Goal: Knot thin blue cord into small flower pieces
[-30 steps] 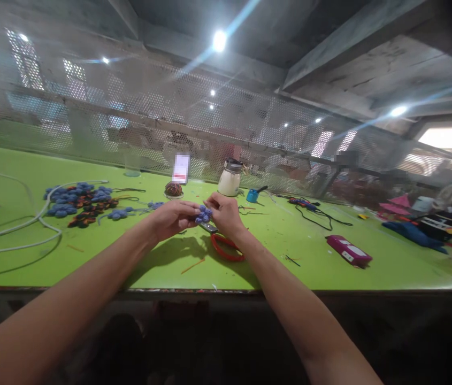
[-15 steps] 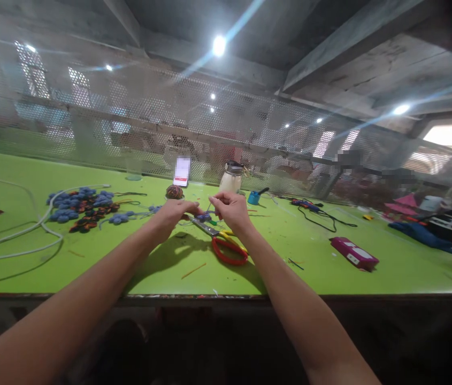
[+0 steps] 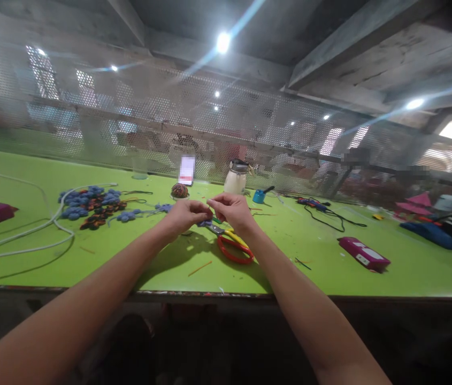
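My left hand and my right hand meet just above the table, fingertips almost touching. Below the left fingers shows a small blue-purple yarn piece, mostly covered; the left fingers are closed on it. My right thumb and index finger are pinched together, and what they hold is too small to make out. Scissors with red and yellow handles lie under the hands, blades pointing to the left hand. Just behind the left hand sits a ball of multicoloured yarn.
Blue and dark orange yarn flowers lie left beside a white cable. Behind the hands stand a phone, a bottle and a blue pot. A magenta box is at right. Mesh lines the table's back.
My hands have come closer, fingertips nearly together. The thin strand that showed at my right fingertips is no longer visible. The view has shifted slightly left.
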`<act>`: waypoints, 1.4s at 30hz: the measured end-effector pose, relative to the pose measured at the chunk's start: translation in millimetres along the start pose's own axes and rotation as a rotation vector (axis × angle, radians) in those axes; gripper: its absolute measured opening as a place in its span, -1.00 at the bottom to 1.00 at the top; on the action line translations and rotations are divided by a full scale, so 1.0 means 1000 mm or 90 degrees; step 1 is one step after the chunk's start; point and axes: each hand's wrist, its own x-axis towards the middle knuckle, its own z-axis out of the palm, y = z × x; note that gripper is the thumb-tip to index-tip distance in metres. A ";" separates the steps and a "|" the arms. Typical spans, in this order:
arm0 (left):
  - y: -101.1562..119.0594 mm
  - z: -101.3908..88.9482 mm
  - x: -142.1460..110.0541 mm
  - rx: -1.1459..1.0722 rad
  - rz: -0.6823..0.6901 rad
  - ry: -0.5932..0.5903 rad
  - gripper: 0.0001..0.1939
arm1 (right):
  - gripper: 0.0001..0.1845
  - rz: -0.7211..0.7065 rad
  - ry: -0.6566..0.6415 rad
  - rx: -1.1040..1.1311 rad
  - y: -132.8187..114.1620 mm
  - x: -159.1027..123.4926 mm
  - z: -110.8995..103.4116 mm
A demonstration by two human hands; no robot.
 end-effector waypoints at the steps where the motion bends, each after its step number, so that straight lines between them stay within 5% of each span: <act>1: 0.000 0.000 0.000 -0.015 -0.007 0.001 -0.84 | -0.71 -0.004 -0.002 -0.010 -0.001 0.000 -0.001; 10: -0.005 -0.002 0.002 0.075 0.006 0.018 -0.90 | -0.70 0.003 -0.039 -0.019 -0.001 -0.001 -0.005; 18: -0.006 -0.008 0.004 0.172 0.040 0.091 -0.92 | -0.70 0.100 -0.296 -0.016 0.000 -0.004 -0.022; 23: -0.019 -0.013 0.011 0.234 0.052 0.060 -0.86 | -0.71 0.165 -0.345 -0.036 0.012 -0.007 -0.025; 42: -0.023 0.004 0.006 0.176 0.048 -0.071 -0.83 | -0.65 0.174 -0.127 0.002 0.016 -0.063 -0.017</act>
